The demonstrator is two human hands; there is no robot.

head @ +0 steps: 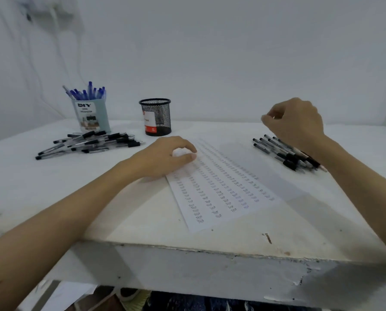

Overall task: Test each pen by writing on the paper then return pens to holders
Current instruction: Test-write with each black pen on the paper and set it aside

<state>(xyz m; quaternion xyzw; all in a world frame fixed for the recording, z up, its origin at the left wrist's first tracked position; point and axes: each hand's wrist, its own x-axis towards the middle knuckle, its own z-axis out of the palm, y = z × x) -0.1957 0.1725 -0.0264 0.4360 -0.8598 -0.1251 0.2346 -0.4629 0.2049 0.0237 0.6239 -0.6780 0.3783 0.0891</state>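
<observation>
Left hand (pixel 165 157) curled, pressing paper (pixel 221 189) flat. Right hand (pixel 296 124) hovering over right-side pens (pixel 284 153), fingers pinched, possibly empty. Pens light, stiff, slick; grip mid-barrel.

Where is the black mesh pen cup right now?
The black mesh cup stands upright at the back of the table, just right of the blue DIY holder and beyond the left hand.

Two holders (pixel 91 115); one paper (pixel 219 187); two pen piles (pixel 91 142); two hands (pixel 162 158).
</observation>
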